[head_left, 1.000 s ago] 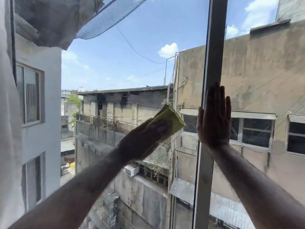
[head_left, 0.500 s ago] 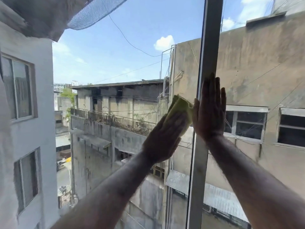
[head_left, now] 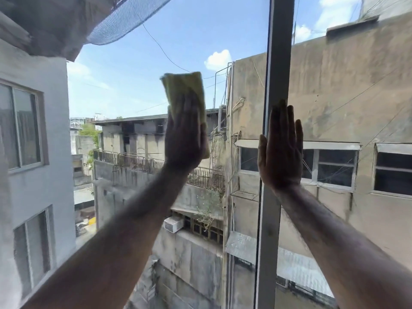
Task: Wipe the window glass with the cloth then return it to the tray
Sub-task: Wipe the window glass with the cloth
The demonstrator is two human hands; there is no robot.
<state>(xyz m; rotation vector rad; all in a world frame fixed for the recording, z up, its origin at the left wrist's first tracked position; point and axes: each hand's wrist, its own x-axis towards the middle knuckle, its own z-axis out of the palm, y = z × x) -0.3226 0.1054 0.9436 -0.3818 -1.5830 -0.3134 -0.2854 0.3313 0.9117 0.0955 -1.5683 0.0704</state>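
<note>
Two bare forearms reach up from the lower corners toward the window glass (head_left: 133,90), which fills almost the whole view. Beyond the pane stand weathered concrete buildings (head_left: 334,97) under a blue sky with a few white clouds, and a dark net (head_left: 124,21) hangs from the overhang at the upper left. A grey vertical window frame (head_left: 273,152) runs from top to bottom, right of centre, splitting the glass into a wide left pane and a narrower right one.

Left of that frame, the left hand (head_left: 186,141) is raised with its palm toward the glass and its fingers pointing up, laid flat over a yellow-green cloth (head_left: 185,90). It presses the cloth against the left pane rather than pinching it. The cloth's upper part sticks out above the fingertips, set against the sky, and a thin strip of it shows along the hand's right edge, down to near the wrist.

On the other side, the right hand (head_left: 281,150) is open and flat, fingers close together and pointing up, palm toward the window. It lies over the frame and the edge of the right pane, holding nothing. Both hands sit at nearly the same height, the cloth rising above both, well apart from the right hand.
</note>
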